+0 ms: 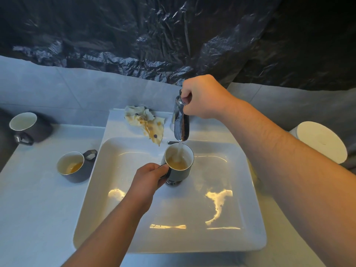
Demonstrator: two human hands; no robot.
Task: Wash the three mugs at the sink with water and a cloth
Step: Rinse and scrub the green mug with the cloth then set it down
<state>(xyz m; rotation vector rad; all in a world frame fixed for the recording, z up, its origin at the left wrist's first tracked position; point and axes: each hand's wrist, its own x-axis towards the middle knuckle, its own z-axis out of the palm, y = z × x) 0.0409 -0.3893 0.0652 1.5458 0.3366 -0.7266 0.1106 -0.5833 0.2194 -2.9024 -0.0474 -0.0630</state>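
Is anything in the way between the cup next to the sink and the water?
Yes, one thing: the mug in the left hand already sits under the tap, taking the stream. Otherwise only bare sink lies between the counter mug and the tap.

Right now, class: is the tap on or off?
On. Water runs from the tap into the mug that the left hand holds under it; the right hand grips the tap's top.

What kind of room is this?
Probably a bathroom: a white sink, a running tap filling a mug, tiled walls, and what looks like a toilet roll nearby.
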